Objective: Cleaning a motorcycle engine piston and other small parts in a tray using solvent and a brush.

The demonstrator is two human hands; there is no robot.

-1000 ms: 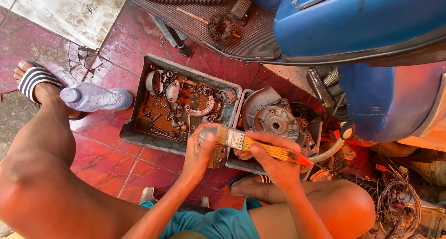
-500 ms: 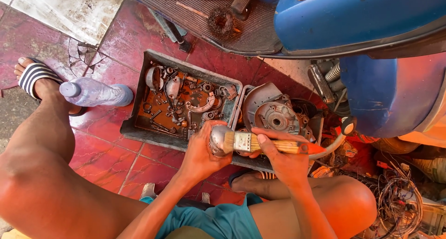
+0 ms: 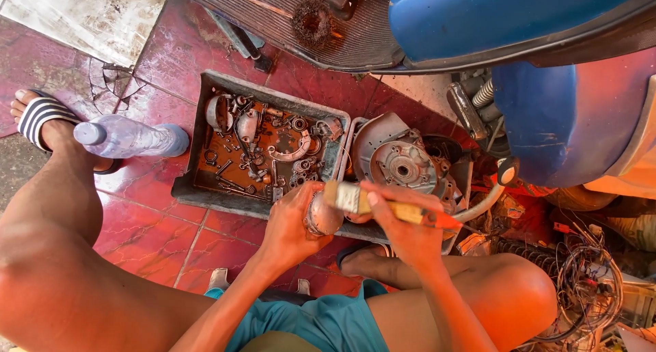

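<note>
Since half a second ago the brush (image 3: 355,199) has tipped its bristle end down onto the metal part (image 3: 322,215); both hands sit roughly where they were, over the tray's near edge.

Far left: a foot in a striped sandal (image 3: 42,117), and just beside it a clear plastic bottle (image 3: 130,138) lying on its side on the glossy red floor tiles (image 3: 137,222). Next, a grey rectangular tray (image 3: 205,188), rust-stained inside, holding small greasy parts: springs, brackets, a curved shoe-like piece. The left hand (image 3: 290,225) is wrapped around the rounded, dull-silver metal part, fingers curled closed on it, just in front of the tray. The right hand (image 3: 403,232) pinches the brush by its yellow wooden handle with orange tip, pale bristles touching the part. Behind the hands, a round engine cover plate (image 3: 403,164), grimy. Right of that: blue scooter body (image 3: 567,113), smooth painted shell, and a tangle of wires (image 3: 588,283) at far right.
</note>
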